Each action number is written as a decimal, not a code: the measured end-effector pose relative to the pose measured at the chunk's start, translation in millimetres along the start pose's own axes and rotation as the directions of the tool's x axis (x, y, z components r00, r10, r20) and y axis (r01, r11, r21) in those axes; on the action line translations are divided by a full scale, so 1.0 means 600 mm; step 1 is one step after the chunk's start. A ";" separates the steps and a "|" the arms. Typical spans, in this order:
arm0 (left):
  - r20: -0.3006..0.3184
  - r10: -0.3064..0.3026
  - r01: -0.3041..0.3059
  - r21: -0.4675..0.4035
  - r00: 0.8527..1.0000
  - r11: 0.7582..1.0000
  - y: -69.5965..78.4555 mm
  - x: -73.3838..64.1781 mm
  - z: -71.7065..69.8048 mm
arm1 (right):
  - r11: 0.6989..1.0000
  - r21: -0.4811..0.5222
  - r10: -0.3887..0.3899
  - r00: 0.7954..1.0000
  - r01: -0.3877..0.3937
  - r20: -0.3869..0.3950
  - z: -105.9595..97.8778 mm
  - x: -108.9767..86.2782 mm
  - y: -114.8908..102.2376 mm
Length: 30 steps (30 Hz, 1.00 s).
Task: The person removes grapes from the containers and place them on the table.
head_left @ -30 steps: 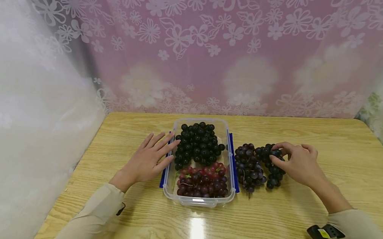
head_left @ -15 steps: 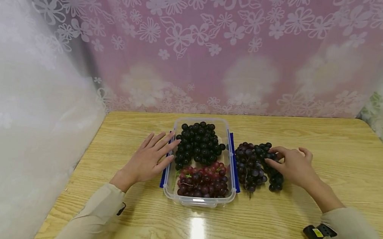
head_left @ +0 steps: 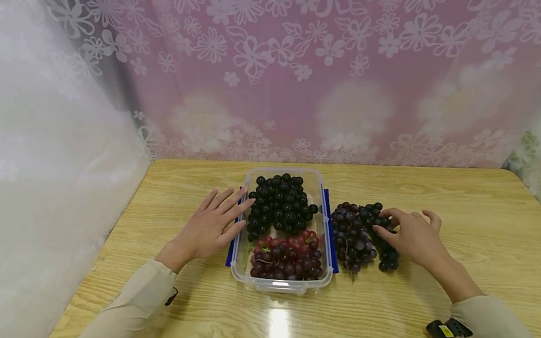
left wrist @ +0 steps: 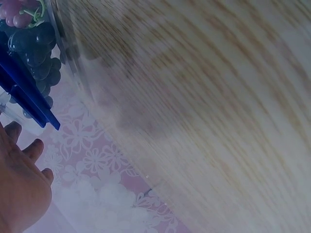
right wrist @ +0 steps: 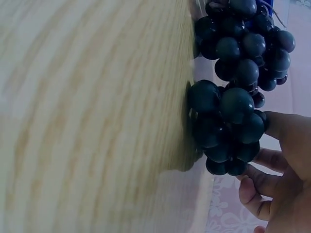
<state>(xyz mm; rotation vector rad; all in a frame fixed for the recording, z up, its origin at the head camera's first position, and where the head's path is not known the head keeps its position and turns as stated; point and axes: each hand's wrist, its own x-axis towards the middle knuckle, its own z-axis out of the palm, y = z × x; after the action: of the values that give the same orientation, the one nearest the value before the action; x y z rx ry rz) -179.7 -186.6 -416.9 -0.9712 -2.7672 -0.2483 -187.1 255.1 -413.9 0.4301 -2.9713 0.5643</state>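
My right hand (head_left: pixel 414 238) pinches the top of a bunch of black grapes (head_left: pixel 389 257) between thumb and fingers; the bunch lies on the table. In the right wrist view, that black bunch (right wrist: pixel 228 126) touches the wood, with the thumb and fingertips at its side. Just left of it lies a bunch of purple grapes (head_left: pixel 353 238). My left hand (head_left: pixel 207 228) has its fingers spread straight, the tips on the left rim of a clear plastic container (head_left: pixel 279 286). Inside the container are black grapes (head_left: pixel 282 202) at the far end and reddish grapes (head_left: pixel 289 259) at the near end.
Blue side clips (head_left: pixel 333 244) flank the container, folded outward. It stands on a wood-grain table (head_left: pixel 218 325), whose far edge meets a pink flowered curtain (head_left: pixel 276 100). A pale curtain (head_left: pixel 34 159) hangs at the left.
My right hand has shifted slightly left with its grip on the black grapes, and the top of that bunch has moved toward the purple one. The left hand has stayed put.
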 end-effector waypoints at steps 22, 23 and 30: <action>0.004 -0.001 0.001 -0.001 1.000 1.000 0.000 0.000 0.002 | 0.989 -0.120 -0.095 0.994 0.087 -0.060 0.003 -0.013 -0.001; 0.005 -0.002 0.002 0.000 1.000 1.000 0.000 0.000 0.003 | 0.988 -0.126 -0.096 0.993 0.088 -0.063 0.003 -0.013 -0.002; 0.009 -0.007 0.007 0.002 1.000 1.000 0.000 0.000 0.000 | 0.985 -0.164 -0.066 0.996 0.055 -0.063 -0.001 -0.016 -0.010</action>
<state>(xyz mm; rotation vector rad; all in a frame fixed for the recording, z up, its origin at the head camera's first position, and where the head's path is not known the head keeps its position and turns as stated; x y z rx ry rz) -179.4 -186.4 -417.2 -0.9646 -2.7788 -0.2430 -176.4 252.2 -412.6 0.4741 -2.8985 0.3212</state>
